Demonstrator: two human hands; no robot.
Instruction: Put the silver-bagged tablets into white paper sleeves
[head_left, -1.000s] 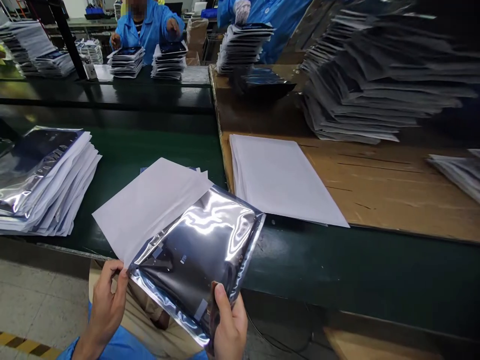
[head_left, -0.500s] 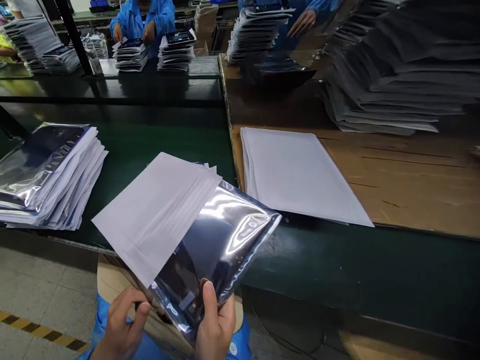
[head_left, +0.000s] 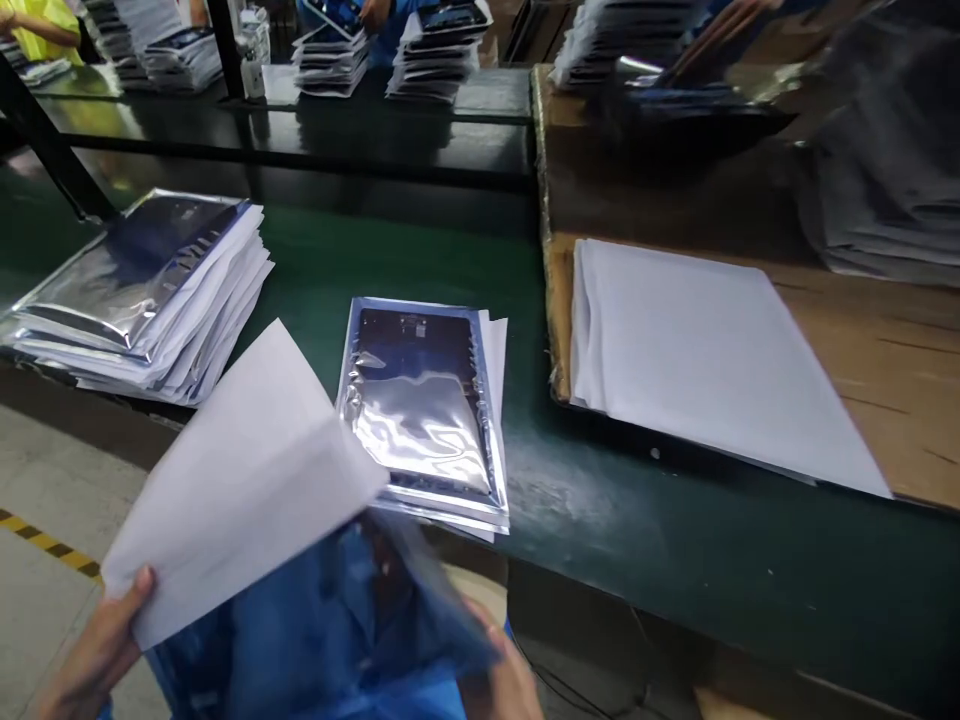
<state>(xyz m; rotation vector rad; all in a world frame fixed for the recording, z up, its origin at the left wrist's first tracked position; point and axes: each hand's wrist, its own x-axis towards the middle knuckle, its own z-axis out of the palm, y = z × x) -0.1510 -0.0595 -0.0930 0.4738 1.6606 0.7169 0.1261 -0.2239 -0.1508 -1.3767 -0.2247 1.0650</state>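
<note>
My left hand (head_left: 97,640) pinches the lower left corner of a white sheet (head_left: 247,480), its thumb on top. Below the sheet, a shiny dark plastic bag (head_left: 322,620), smeared by motion and reflecting blue, slants towards me. Its right end is in my right hand (head_left: 506,660), which is closed around the edge and blurred. Both items are held in front of the bench edge, the sheet overlapping the bag's upper side. Just beyond them lies a flat device in a clear silvery bag (head_left: 420,400), on top of a few white sheets.
A stack of bagged devices and white sheets (head_left: 217,310) stands at the left on the green bench (head_left: 675,520). White sheets (head_left: 690,350) lie on brown cardboard (head_left: 900,350) at the right. Beyond the bench, co-workers' hands (head_left: 375,12) are among more stacks (head_left: 435,60).
My left hand has taken hold of the white sheet. Sheet and bag have come nearer to me, uncovering the bagged device on the bench. The view has shifted left.
</note>
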